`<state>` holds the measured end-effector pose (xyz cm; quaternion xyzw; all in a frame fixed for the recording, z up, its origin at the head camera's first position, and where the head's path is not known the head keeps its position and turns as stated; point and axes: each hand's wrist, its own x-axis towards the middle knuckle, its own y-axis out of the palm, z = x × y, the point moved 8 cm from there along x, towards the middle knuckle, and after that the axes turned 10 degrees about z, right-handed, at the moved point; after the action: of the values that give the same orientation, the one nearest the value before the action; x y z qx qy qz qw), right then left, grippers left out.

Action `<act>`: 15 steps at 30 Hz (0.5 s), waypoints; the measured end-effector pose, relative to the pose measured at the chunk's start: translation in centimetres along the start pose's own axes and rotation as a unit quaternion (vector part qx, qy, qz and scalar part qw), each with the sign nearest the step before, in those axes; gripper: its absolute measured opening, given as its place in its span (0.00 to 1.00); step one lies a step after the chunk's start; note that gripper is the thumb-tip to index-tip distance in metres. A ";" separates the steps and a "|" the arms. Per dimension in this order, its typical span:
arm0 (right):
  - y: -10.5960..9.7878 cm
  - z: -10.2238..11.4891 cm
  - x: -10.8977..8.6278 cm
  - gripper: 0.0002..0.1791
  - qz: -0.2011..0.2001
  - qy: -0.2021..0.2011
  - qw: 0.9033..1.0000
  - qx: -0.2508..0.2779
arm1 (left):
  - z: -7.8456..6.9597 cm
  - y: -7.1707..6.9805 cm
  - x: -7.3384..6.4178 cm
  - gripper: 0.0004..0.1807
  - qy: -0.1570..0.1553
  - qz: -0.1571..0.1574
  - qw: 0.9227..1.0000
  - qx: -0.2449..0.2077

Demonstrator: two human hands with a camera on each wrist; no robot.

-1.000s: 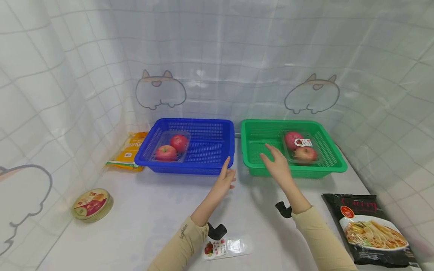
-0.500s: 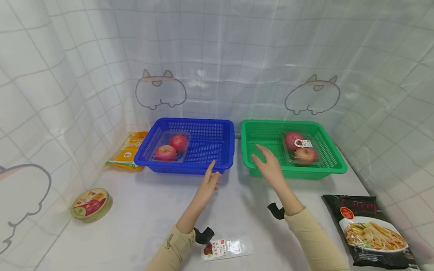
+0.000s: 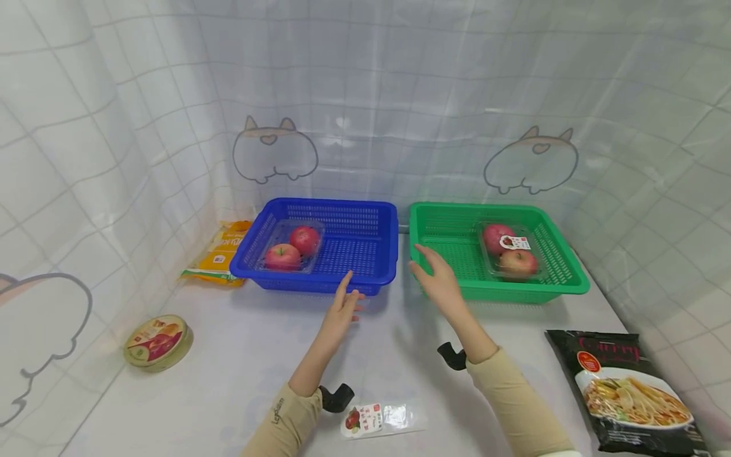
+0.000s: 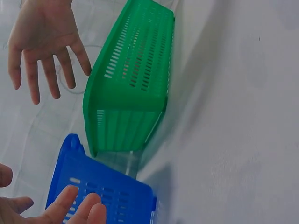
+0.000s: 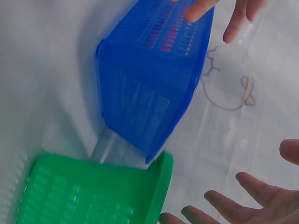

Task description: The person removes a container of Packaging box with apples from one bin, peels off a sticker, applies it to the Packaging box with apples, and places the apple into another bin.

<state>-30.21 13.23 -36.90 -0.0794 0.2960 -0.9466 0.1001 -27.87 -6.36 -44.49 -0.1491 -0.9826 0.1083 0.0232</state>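
Note:
My left hand (image 3: 337, 316) is in front of the blue basket (image 3: 356, 279), its fingers extended and holding nothing. To the right, my right hand (image 3: 438, 279) hovers by the front left corner of the green basket (image 3: 502, 291), fingers loosely spread and nothing in them. Inside the blue basket, at its left, sits a clear plastic box (image 3: 316, 254) with two red apples (image 3: 282, 257). A similar clear box (image 3: 539, 270) with two apples (image 3: 517, 261) and a sticker (image 3: 514, 242) lies in the green basket. Both wrist views show the hands apart from each other, fingers spread.
A clear strip with a label (image 3: 362, 420) lies near the front of the white table. At the left are a round tin (image 3: 158, 343) and a yellow packet (image 3: 219, 254); a black noodle packet (image 3: 628, 390) lies at the right. A patterned curtain (image 3: 400, 114) surrounds the table.
Both hands have moved left, the left hand also slightly down toward me. The baskets and the boxes of apples stay where they were.

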 end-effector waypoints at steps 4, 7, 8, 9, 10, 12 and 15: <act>1.2 0.6 0.5 0.30 0.012 -0.013 1.000 0.006 | 0.4 -0.8 -0.3 0.30 -0.002 -0.014 1.000 0.002; 2.1 1.2 1.1 0.30 0.022 -0.027 0.999 0.015 | 0.4 -1.5 -0.5 0.29 -0.005 -0.023 1.000 0.001; 2.3 1.4 1.2 0.30 0.024 -0.031 0.999 0.018 | 0.3 -1.7 -0.5 0.30 -0.005 -0.024 1.000 0.000; 2.6 1.6 1.4 0.30 0.026 -0.035 0.999 0.021 | 0.2 -1.9 -0.6 0.30 -0.005 -0.025 1.000 -0.001; 2.8 1.7 1.5 0.30 0.028 -0.037 0.999 0.024 | 0.1 -2.0 -0.6 0.30 -0.006 -0.026 1.000 -0.003; 3.4 2.0 1.7 0.30 0.034 -0.041 0.998 0.029 | 0.0 -2.4 -0.7 0.30 -0.007 -0.028 1.000 -0.008; 4.2 2.5 1.9 0.30 0.046 -0.050 0.997 0.028 | 0.1 -2.8 -0.8 0.30 -0.008 -0.031 0.999 -0.013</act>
<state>-30.97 8.06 -37.16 -0.1104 0.2669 -0.9439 0.1602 -27.92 -9.18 -43.95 -0.1185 -0.9881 0.0962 0.0172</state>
